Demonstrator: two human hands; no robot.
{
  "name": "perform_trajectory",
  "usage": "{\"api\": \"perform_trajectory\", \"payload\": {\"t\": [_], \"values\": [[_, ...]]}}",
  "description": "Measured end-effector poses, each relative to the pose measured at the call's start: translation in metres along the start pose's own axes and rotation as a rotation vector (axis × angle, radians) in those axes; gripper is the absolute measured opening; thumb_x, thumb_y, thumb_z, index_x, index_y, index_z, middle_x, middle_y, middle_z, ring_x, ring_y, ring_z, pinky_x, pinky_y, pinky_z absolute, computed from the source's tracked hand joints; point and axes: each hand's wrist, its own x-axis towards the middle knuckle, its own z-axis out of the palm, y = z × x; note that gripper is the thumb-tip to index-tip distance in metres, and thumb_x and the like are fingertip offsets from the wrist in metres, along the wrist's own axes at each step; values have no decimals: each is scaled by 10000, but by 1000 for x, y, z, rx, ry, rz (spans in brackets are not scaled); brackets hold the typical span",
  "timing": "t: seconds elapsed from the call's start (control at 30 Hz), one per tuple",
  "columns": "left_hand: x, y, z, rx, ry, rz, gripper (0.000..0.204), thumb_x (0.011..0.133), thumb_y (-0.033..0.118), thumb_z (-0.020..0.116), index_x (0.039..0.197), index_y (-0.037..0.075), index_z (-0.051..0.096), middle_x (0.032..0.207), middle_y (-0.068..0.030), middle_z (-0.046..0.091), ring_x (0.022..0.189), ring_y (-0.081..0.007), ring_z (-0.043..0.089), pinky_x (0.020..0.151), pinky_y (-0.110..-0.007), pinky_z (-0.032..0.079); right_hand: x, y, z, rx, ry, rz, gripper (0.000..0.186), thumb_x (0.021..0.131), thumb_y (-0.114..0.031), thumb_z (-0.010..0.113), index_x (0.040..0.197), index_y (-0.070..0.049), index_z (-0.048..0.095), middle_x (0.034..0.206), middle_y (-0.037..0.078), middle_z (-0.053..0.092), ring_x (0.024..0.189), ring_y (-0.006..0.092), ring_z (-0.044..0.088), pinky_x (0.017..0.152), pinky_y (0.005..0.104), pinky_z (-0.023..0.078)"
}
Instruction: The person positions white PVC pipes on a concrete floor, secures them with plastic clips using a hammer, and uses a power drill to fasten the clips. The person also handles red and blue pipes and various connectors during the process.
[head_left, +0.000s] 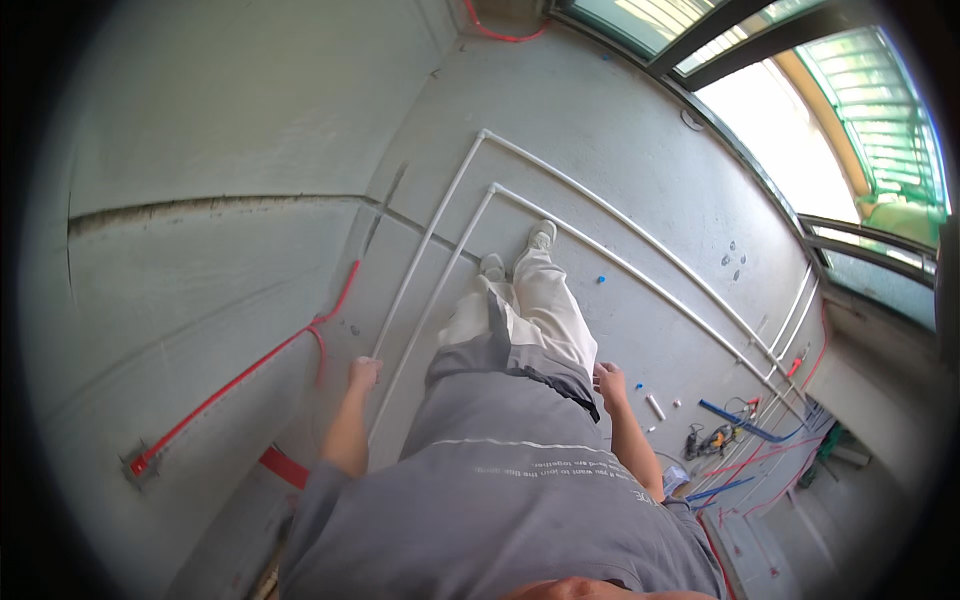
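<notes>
My left hand (365, 372) hangs beside my left hip, its fingers curled closed. A long white pipe (427, 240) on the floor runs up to it in the picture; whether the hand touches that pipe or only covers it, I cannot tell. Close by lies a second white pipe (440, 283), parallel and nearer my feet. Both pipes bend at a corner and run off to the right. At my right thigh my right hand (608, 383) hangs loose, fingers slightly bent and apart, with nothing visible in it. My shoes (541, 236) stand inside the inner pipe's corner.
Tools and a blue bar (745, 421) lie on the floor to my right, with a short white pipe piece (655, 407) and small blue caps (601, 280). Red conduit (235, 389) runs along the left wall. An open window (770, 120) stands at the far right.
</notes>
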Motion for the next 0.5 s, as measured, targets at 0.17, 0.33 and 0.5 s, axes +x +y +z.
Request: {"api": "perform_trajectory", "payload": {"t": [0.17,0.33,0.5], "values": [[-33,-29,23,-164,-46,-174,190,922,208,689,945,19,688,774,-49,660,640,-147,616,520,-324,461,-5,-15,4,-79,-54,-94,320,1028,-265,625,1201,-3,687,974,57,719,806,141,643,718,319,503],[-42,-5,29,-288,36,-67,179,930,198,683,958,22,702,769,-42,648,635,-130,603,513,-295,443,-5,-27,11,-121,-96,-107,328,1021,-269,630,1199,-3,700,959,58,722,811,142,649,708,315,501],[-39,23,21,-354,13,73,184,941,203,696,1005,31,707,774,-26,649,628,-121,604,523,-275,452,-3,-39,19,-147,-73,-176,367,1015,-283,625,1219,12,703,969,70,727,830,163,660,707,317,503]]}}
